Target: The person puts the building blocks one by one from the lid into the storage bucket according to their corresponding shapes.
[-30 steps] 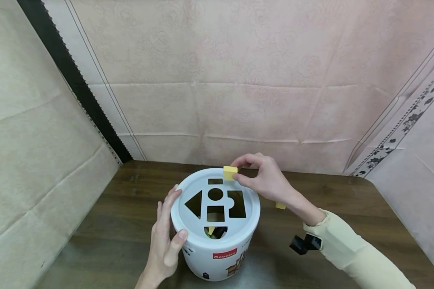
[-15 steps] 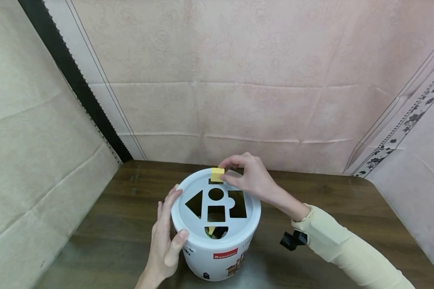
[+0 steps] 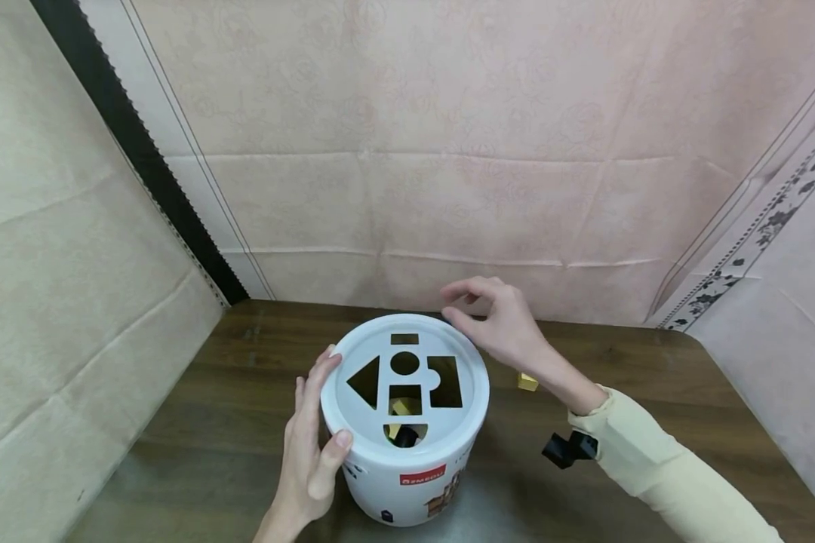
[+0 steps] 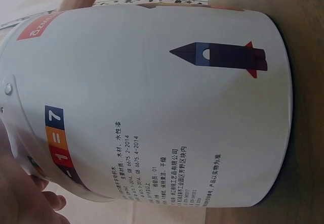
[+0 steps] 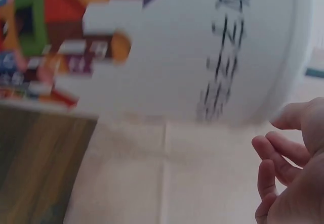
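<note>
A white bucket (image 3: 373,483) stands upright on the table, its lid (image 3: 417,445) cut with a triangle, circle, square and other shaped holes. My left hand (image 3: 309,452) holds its left side, thumb and index finger at the rim. In the left wrist view part of this hand (image 4: 30,198) shows beside the lid's edge. Just beyond the far right rim hovers my right hand (image 3: 499,320), holding nothing, its fingers loosely bent. In the right wrist view its thumb is near the rim. Yellow blocks (image 3: 402,407) show inside through the square hole.
Another yellow block (image 3: 527,381) lies on the wooden table (image 3: 618,437) right of the bucket, partly behind my right forearm. Pale cloth (image 3: 407,211) hangs behind and at both sides. A black camera (image 3: 569,449) is strapped at my right wrist.
My right hand carried a yellow block left to the small rectangular hole and let it go. The block is gone from the lid, and the hand has drawn back right. My left hand stays put.
</note>
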### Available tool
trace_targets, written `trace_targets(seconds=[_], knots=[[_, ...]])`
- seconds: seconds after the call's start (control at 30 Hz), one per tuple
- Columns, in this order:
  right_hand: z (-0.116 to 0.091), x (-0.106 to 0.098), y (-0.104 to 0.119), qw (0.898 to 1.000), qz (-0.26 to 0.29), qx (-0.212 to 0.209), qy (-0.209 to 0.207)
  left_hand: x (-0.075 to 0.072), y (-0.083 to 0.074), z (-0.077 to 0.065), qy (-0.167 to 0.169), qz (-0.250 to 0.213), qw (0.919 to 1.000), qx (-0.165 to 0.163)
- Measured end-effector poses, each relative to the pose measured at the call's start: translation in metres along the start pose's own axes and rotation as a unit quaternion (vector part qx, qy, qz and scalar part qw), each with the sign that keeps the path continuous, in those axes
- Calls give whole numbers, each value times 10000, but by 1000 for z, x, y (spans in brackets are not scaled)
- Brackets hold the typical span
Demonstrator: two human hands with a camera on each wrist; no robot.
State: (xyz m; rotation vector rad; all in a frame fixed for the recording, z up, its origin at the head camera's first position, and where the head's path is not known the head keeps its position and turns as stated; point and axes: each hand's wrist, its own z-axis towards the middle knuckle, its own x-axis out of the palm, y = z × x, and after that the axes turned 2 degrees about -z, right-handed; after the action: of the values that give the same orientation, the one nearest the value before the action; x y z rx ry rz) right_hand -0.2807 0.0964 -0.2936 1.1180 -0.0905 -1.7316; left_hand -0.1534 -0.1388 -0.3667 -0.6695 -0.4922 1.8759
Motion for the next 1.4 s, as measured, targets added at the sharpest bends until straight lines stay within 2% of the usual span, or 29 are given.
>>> trace_targets(seconds=[0.13,0.23,0.37,0.4,0.53,0.77,0.93,1.17,1.4], knots=[[-13,-16,-25,9991,21,417,-60,0,-7,4,2,-23,10000,44],[-29,-26,-44,9964,65,841,46,0,-2,1,38,-17,10000,-23],[-54,-32,-76,9926,-150,1203,89,0,1,0,43,-15,10000,-37],[-60,-32,-88,9920,-248,1233,69,0,-1,1,39,-25,10000,-35],[-79,-32,-115,9884,-444,1452,28,-1,-6,3,33,-56,10000,-46],[-113,-22,-156,9789,-305,1984,393,1,6,-2,36,-28,10000,-42],[-128,-15,-174,9716,-21,2324,438,1,11,-5,41,-2,10000,-84],[-139,-10,-187,9629,191,2665,390,1,10,-4,32,25,10000,-65],[-144,-3,-193,9615,420,2695,341,1,10,-4,38,23,10000,-69]])
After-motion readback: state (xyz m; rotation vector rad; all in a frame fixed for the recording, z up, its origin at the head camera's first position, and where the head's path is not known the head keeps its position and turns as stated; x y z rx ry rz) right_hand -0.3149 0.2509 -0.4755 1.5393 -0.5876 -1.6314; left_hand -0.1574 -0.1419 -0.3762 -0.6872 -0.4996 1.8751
